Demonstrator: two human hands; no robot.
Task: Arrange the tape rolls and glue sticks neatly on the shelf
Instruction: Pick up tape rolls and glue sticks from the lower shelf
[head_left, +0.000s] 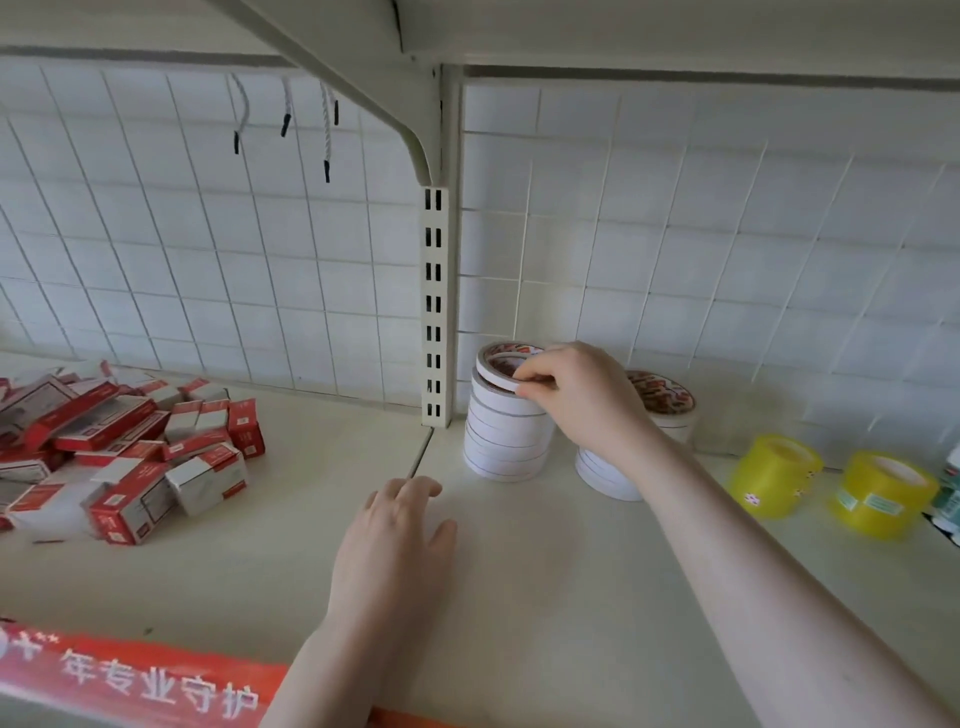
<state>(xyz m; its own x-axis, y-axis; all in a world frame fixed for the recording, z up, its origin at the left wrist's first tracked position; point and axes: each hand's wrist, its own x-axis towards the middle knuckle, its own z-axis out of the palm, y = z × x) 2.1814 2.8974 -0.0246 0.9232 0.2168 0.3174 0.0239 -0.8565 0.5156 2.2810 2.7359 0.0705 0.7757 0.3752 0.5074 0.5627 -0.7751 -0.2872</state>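
Your right hand (574, 395) is up at the back of the shelf (519, 561), just right of centre frame, fingers and thumb pinching a thin white tape roll (501, 371) by its rim, and that rim grip looks chosen so you can line the ring up square on the tall stack of white rolls (506, 434). The roll sits tilted on the stack's top, not yet flat. The stack hugs the slotted upright (435, 306), tucked into the corner, probably so the wire grid behind can steady it. Your left hand (402, 525) hovers low in the centre, fingers relaxed and holding nothing, ready to brace the column if it wobbles. A shorter white stack (605, 475) and a roll with a red label (665, 405) wait behind your right wrist; two yellow rolls (831, 486) sit at right. Red-and-white boxes (130, 452) lie heaped at left. No glue sticks that I can make out.
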